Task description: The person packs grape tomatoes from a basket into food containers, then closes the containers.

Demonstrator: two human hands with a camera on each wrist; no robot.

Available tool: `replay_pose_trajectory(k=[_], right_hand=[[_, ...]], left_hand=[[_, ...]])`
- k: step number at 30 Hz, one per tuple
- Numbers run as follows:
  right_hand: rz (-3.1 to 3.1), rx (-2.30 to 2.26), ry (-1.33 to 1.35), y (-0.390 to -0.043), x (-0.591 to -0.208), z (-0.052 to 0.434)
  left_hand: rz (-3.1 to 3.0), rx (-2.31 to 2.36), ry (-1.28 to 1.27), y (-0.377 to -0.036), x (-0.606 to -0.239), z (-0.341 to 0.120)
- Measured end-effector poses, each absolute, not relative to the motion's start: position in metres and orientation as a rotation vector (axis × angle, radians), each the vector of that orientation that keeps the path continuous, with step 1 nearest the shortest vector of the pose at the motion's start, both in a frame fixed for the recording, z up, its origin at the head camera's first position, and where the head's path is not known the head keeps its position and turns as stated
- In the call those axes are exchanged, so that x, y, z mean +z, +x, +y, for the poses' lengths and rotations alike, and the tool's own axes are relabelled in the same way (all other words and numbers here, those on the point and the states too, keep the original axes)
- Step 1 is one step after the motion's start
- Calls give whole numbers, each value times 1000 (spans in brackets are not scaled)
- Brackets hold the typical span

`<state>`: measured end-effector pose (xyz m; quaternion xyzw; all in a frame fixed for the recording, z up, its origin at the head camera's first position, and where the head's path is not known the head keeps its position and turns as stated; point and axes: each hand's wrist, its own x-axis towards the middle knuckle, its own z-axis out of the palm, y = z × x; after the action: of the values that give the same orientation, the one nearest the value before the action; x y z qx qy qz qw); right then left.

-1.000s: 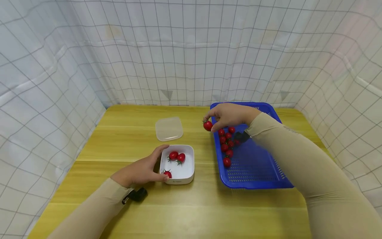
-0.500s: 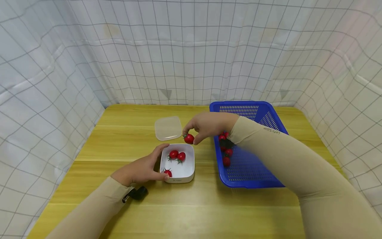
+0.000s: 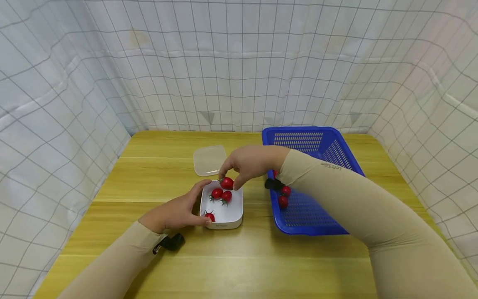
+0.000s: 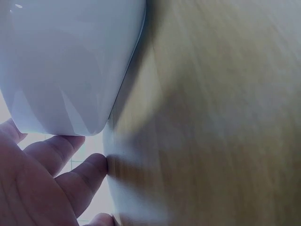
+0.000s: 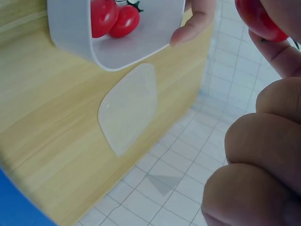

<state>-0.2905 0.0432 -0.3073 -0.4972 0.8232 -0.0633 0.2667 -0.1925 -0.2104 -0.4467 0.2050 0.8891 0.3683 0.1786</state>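
Observation:
My left hand [image 3: 175, 214] grips the left side of a white square food container [image 3: 230, 212], thumb at its front wall and a finger at its back corner. Three red cherry tomatoes with green stems lie inside, one tomato [image 3: 210, 216] partly behind my thumb. Over the container's back edge, my right hand [image 3: 252, 162] pinches another cherry tomato [image 3: 226, 183] between thumb and fingers. The right wrist view also shows this held tomato [image 5: 261, 19], close to the camera. In the left wrist view, fingers [image 4: 82, 181] touch the container's outer wall [image 4: 70, 66].
A blue plastic basket [image 3: 298, 229] stands on the right with more cherry tomatoes [image 3: 283, 202] along its left side, partly hidden by my right arm. A translucent lid [image 3: 209, 161] lies flat behind the container. Gridded white curtains [image 3: 239, 62] surround the wooden table [image 3: 231, 265].
My right hand has carried the pinched cherry tomato leftward and nearer, from the basket's left edge to over the container. The left hand and container have stayed in place.

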Motion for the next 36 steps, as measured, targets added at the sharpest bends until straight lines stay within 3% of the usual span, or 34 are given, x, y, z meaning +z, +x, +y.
replay_pose_trajectory(k=[7, 13, 25, 36], right_hand=[[2230, -244, -1309, -293, -302, 51], [2363, -342, -1200, -313, -301, 90], [2527, -377, -838, -369, -342, 205], [2431, -354, -715, -373, -375, 229]], left_hand=[[2517, 1041, 573, -193, -447, -211], [2523, 1041, 567, -193, -448, -211], [2553, 1010, 565, -191, -448, -212], [2548, 1003, 565, -192, -447, -211]])
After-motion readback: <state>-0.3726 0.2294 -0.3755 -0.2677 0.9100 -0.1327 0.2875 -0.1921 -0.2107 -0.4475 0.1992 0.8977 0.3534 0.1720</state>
